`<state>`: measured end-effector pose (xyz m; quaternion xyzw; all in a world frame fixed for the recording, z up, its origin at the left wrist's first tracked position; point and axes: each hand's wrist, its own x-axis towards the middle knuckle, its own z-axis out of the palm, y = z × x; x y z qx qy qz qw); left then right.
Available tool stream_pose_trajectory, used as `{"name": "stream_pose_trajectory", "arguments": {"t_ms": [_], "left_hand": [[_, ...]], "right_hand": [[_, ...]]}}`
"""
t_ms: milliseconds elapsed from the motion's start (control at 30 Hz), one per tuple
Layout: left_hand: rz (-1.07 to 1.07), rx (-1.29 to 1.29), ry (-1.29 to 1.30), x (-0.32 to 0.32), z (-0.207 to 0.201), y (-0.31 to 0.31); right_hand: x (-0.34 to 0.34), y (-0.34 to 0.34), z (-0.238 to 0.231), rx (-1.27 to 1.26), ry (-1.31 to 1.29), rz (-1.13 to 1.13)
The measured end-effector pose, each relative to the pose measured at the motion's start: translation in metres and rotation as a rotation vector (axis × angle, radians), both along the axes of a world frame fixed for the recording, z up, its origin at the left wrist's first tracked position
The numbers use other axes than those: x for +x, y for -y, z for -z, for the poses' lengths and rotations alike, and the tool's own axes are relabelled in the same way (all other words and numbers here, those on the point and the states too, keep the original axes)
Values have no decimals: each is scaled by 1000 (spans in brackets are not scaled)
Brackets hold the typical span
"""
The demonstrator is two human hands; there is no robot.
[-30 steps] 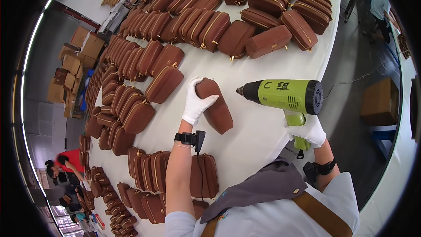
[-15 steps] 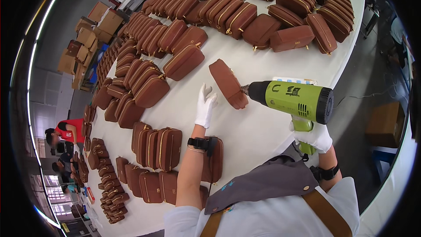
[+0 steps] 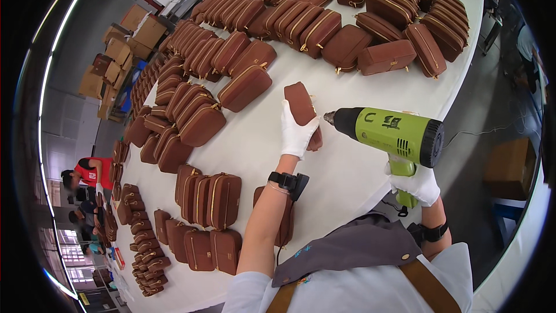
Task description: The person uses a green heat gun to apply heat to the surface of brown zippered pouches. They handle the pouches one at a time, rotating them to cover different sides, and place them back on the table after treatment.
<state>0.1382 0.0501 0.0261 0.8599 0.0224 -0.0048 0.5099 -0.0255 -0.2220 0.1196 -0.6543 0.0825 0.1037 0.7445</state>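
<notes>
A small brown leather zip bag [image 3: 300,103] stands on the white table in front of me. My white-gloved left hand [image 3: 296,132] grips it, with fingers along its left side and the thumb across its near part. That hand hides some of the bag. In my gloved right hand [image 3: 418,184] is a green and black heat gun [image 3: 385,131], held by its handle. Its metal nozzle points left and is close to the bag and my left thumb, with a small gap between.
Rows of similar brown bags [image 3: 200,119] cover the white table [image 3: 341,188] to the left and far side. One more bag [image 3: 285,220] lies beside my left forearm. Cardboard boxes [image 3: 119,52] are stacked at far left. A person in red [image 3: 95,174] works at the table's left.
My left hand has moved right and forward, from open beside the bag to gripping it. The bag has turned and shifted slightly. The heat gun has barely moved.
</notes>
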Motion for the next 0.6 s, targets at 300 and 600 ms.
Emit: {"name": "stream_pose_trajectory", "arguments": {"t_ms": [300,600], "left_hand": [[119,574,370,13,19,-28],[116,314,556,-5,15,-36]], "right_hand": [[53,-20,-19,-37,93,-113],[67,-25,-22,-63,78,-114]]}}
